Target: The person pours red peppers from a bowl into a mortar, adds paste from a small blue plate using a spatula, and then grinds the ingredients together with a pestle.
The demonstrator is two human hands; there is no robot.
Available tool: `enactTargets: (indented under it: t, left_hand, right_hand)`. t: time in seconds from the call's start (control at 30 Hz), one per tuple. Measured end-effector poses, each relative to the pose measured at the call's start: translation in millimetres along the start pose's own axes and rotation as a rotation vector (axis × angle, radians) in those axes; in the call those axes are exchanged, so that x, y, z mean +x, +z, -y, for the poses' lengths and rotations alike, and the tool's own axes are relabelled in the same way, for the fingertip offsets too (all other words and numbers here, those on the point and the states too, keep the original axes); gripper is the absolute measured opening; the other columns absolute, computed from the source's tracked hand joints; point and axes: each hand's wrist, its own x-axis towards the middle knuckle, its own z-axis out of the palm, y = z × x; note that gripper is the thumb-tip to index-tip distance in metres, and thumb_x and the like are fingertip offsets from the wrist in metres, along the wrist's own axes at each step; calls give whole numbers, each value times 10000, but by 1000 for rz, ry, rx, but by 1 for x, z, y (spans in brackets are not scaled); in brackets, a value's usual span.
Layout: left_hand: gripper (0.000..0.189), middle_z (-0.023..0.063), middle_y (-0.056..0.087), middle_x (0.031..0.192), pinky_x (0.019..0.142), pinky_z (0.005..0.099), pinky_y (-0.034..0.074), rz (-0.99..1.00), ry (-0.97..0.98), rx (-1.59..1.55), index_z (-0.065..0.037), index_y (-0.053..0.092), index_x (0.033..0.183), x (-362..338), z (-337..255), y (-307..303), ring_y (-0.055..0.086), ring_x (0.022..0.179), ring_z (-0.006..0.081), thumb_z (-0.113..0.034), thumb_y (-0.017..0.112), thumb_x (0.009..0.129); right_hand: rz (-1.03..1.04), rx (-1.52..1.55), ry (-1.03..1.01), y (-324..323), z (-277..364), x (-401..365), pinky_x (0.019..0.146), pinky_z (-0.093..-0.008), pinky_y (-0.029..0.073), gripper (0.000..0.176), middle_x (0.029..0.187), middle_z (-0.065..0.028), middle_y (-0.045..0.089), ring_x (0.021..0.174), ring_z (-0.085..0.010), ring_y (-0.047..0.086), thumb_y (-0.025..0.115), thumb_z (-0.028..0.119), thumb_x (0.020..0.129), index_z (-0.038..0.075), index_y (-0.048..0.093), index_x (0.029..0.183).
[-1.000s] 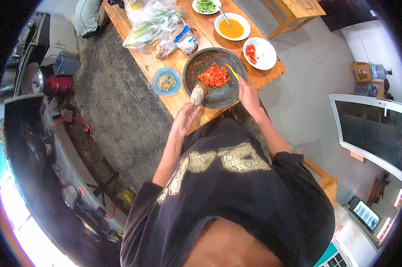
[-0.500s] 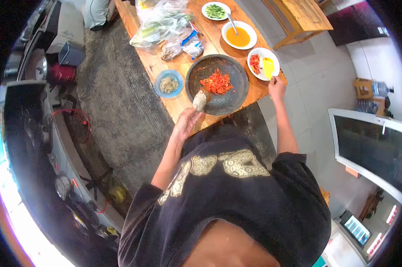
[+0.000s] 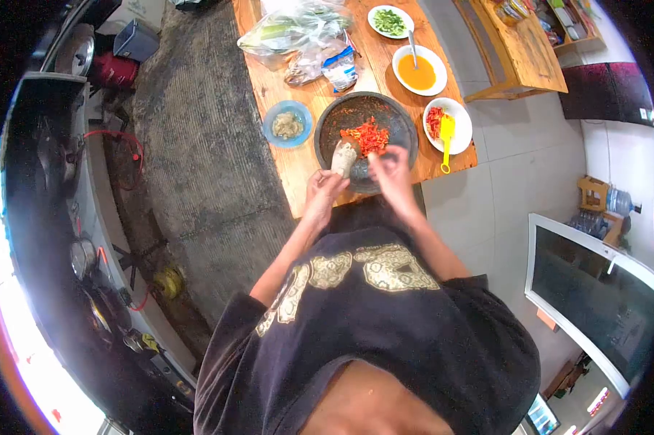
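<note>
My left hand (image 3: 325, 190) is closed around the lower end of a pale stone pestle (image 3: 343, 159), which leans on the near-left rim of a dark stone mortar (image 3: 327, 125). Chopped red chili (image 3: 367, 136) lies heaped in the mortar. Over the mortar's near right side is my right hand (image 3: 393, 176), slightly blurred, its thumb and fingers apart with nothing visible in them. To the right, a yellow spatula (image 3: 446, 141) rests in a white bowl (image 3: 463, 127) beside more red pieces, its handle hanging over the rim.
Left of the mortar stands a blue dish (image 3: 269, 130) with greyish food. Behind are plastic bags (image 3: 298, 36), a bowl of orange liquid (image 3: 417, 72) with a spoon, and a bowl of chopped greens (image 3: 388, 22). The wooden table's (image 3: 290, 192) near edge runs by my body.
My right hand has let go of the yellow spatula in the white bowl and moved left over the mortar. My left hand still holds the pestle. The view has shifted slightly.
</note>
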Motion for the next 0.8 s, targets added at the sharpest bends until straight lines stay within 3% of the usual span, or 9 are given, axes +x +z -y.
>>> enactTargets:
  t: [0.1,0.2,0.4,0.43,0.47,0.63,0.73,0.77,0.8]
  left_hand:
    - [193,46,612,840,669,242,489,-115,198,303,-30,539,931,5,15,25,597,749,116,-93,689,826]
    - [164,53,598,790,611,254,459,-115,402,307,-14,530,858,12,29,41,555,711,90,-95,669,827]
    - [211,95,546,805,622,271,493,-211,673,845,0,538,829,14,24,54,579,678,199,-50,713,723]
    - [242,121,526,829,616,303,514,-161,656,813,8,545,843,19,33,48,590,686,238,-33,723,683]
    - [243,128,519,871,623,318,532,-122,644,864,14,553,861,21,36,45,601,728,230,-25,722,691]
    - [273,130,525,905,702,307,559,-62,619,829,17,566,926,23,41,40,622,828,225,18,712,694]
    - [243,109,538,894,635,346,505,94,614,644,-19,573,931,12,34,35,614,734,235,-27,689,717]
    - [228,112,557,918,639,331,509,86,633,705,-16,579,955,9,33,27,610,741,215,-30,673,747]
    - [221,116,559,917,650,332,505,16,623,735,-13,580,955,6,25,20,607,749,221,-34,667,753]
  right_hand:
    - [-34,-280,-124,18,-1,-14,562,-272,460,522,680,-74,611,598,-146,592,729,267,815,36,369,1113]
    - [-86,-412,-155,21,1,-11,562,-328,476,580,673,-114,625,600,-220,625,757,300,777,29,368,1110]
    - [-278,-467,-100,29,9,-5,567,-353,470,639,643,-117,612,605,-230,625,775,376,742,8,383,1086]
    - [-308,-446,-85,32,13,-6,566,-352,466,641,639,-118,608,603,-224,622,777,383,739,3,388,1079]
    - [-353,-501,-151,27,-5,1,551,-337,453,619,641,-113,590,580,-206,597,773,372,745,-12,403,1060]
    - [-311,-492,-27,28,-12,-3,554,-353,438,471,680,-100,571,563,-203,553,691,317,824,10,423,1060]
    - [-279,-580,-93,10,-33,8,593,-373,441,385,696,-103,568,613,-211,556,643,299,860,26,440,1040]
    - [-288,-636,-270,8,-33,10,651,-418,451,338,758,-159,602,703,-296,604,619,287,865,40,450,1023]
    - [-263,-687,-295,6,-30,12,664,-434,451,332,779,-182,609,733,-333,608,617,280,863,45,449,1026]
